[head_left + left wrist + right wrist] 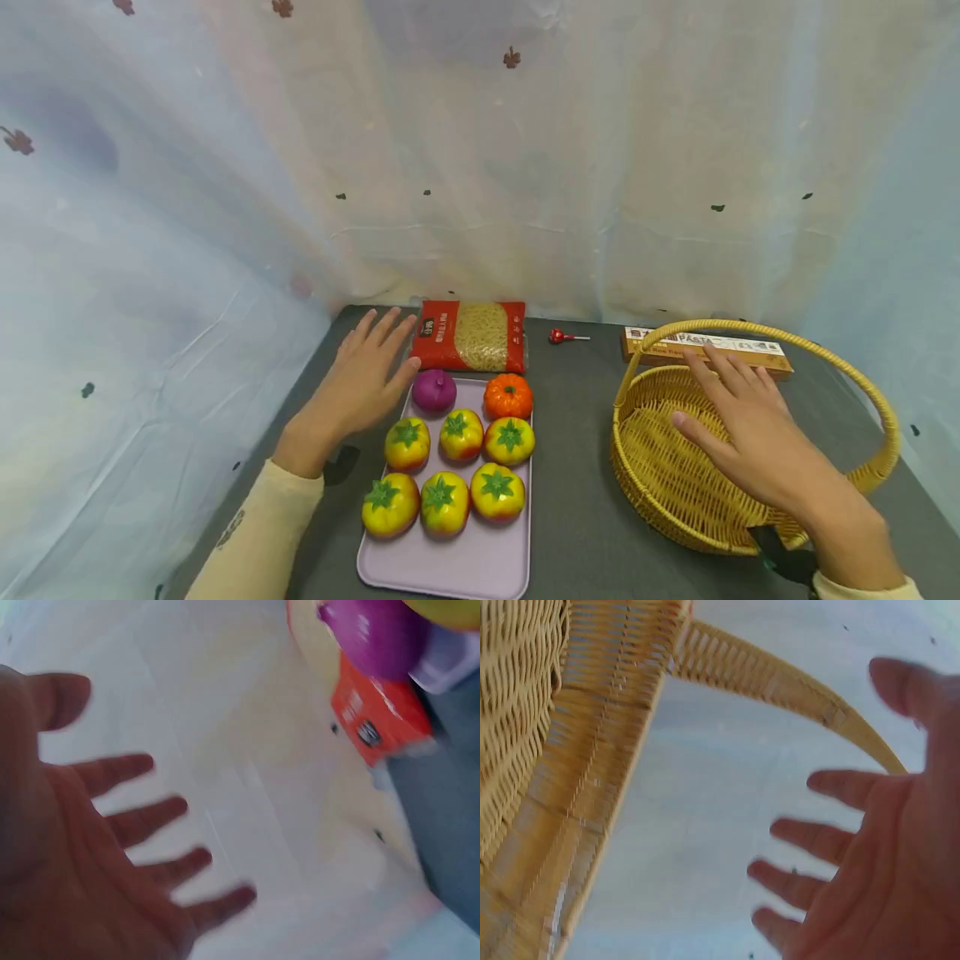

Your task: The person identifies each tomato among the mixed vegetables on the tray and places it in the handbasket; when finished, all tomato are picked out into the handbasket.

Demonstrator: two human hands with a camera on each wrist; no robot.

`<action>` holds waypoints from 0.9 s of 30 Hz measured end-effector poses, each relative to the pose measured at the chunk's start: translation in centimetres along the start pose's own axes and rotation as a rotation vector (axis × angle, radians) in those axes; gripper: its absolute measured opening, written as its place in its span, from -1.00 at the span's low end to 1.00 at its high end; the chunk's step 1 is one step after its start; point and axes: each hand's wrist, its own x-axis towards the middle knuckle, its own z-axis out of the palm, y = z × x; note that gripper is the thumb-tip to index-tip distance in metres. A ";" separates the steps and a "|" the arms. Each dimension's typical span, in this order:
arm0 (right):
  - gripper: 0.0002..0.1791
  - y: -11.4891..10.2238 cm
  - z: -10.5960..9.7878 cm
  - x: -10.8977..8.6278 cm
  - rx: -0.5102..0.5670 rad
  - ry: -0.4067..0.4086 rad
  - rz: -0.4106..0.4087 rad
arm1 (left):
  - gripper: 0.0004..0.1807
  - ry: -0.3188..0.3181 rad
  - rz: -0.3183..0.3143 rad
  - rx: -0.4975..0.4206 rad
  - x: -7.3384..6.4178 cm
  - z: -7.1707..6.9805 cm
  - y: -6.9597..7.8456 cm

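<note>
My left hand (356, 383), fingers spread, hovers left of a lilac tray (480, 567) and holds nothing. On that tray lie several yellow-green tomato-like fruits (442, 502) with green leafy tops, a purple onion (434, 391) and a small orange pumpkin (508, 396). Behind it is a red bag of pasta (482, 337), also partly seen in the left wrist view. Over a yellow wicker basket (660, 467) my right hand (757, 433) is held with straight, spread fingers and nothing in it. The right wrist view shows the basket's side and handle (765, 675) beside the palm.
A red lollipop (558, 336) lies on the dark grey table (573, 467) right of the pasta bag. Behind the basket sits a long brown-and-white box (776, 360), partly covered by the handle and hand. Pale curtains (480, 167) enclose the table at the back and sides.
</note>
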 end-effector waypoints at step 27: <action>-0.35 -7.9 8.5 1.8 0.672 -0.017 -0.228 | -0.33 -0.090 0.127 -0.354 -2.2 8.0 -10.3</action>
